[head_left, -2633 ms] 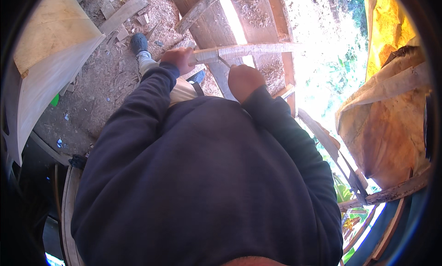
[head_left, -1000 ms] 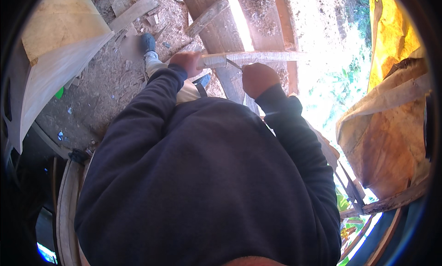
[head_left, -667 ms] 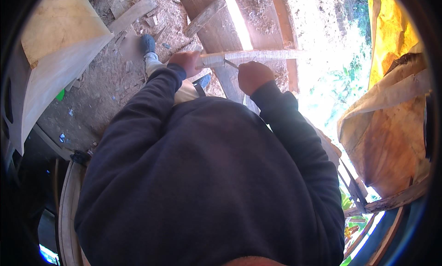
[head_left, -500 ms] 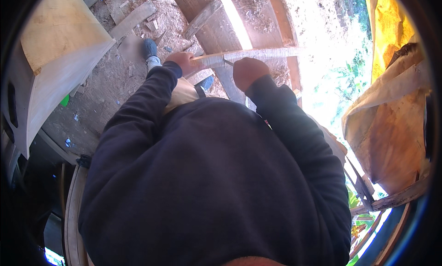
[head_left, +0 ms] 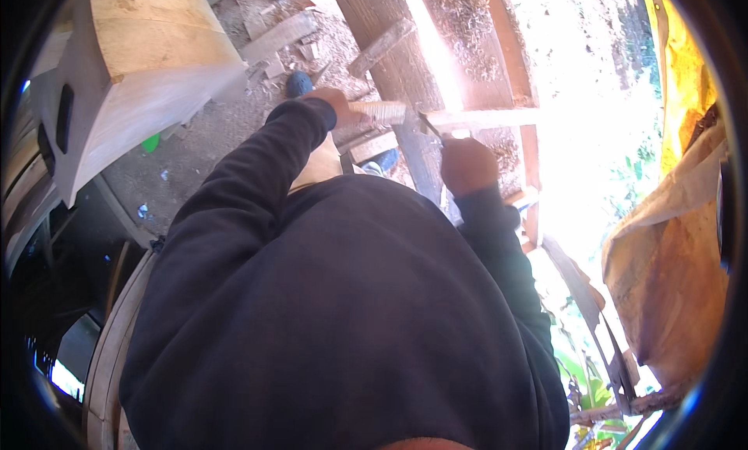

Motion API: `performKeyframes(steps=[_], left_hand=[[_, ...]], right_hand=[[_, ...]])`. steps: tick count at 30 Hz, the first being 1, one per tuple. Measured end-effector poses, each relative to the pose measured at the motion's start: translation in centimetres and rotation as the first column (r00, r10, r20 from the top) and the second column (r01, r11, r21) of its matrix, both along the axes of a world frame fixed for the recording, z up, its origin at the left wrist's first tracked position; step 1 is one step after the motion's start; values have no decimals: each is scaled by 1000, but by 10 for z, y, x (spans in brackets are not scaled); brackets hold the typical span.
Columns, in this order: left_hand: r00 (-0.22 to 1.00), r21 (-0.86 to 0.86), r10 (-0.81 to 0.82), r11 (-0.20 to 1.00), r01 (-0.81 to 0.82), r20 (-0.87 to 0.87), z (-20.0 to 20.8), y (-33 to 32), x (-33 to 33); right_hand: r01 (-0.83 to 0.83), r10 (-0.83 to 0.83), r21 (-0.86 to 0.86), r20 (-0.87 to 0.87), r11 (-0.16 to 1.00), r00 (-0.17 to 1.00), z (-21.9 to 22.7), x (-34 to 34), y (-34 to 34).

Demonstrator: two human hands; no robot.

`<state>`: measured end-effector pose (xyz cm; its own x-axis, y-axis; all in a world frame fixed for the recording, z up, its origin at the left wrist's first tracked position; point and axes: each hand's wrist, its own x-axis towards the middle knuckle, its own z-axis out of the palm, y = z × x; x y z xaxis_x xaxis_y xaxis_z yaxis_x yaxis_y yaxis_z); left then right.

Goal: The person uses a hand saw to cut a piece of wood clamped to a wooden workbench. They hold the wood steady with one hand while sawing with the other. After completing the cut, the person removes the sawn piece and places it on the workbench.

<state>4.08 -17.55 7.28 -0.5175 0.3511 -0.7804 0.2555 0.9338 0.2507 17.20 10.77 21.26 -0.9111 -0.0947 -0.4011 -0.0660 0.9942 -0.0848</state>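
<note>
My left hand point(head_left: 333, 103) is closed around the near end of a short pale wooden strip point(head_left: 379, 113), which points to the right. Fist closed, my right hand point(head_left: 469, 168) grips a slim dark hand tool point(head_left: 430, 127); its exact kind is too small to tell. The tool's tip lies by the gap between that strip and another pale wooden length point(head_left: 487, 119) farther right. Whether this second length is loose or resting on something, I cannot tell. Both arms are in dark sleeves.
A large curved pale wooden piece with a slot point(head_left: 167, 68) stands at the left. Brown planks point(head_left: 382, 29) and offcuts point(head_left: 284, 35) lie ahead on the littered ground. An orange-brown sheet point(head_left: 662, 271) hangs at the right. Sunlight washes out the right side.
The pale strip looked like one length before; a gap now parts it. My right hand has moved right and down with the tool, away from my left hand. The whole view has shifted.
</note>
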Motion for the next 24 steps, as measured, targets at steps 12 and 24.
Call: performKeyframes(steps=[12,24], left_hand=[[947,705,288,643,-301,142,91,-46,19],[949,779,221,544,-313,226,190,52,15]], right_hand=[[136,-750,-826,-411,547,518,145,26,111],[194,-848,-865,496,-463,188,140,155,82]])
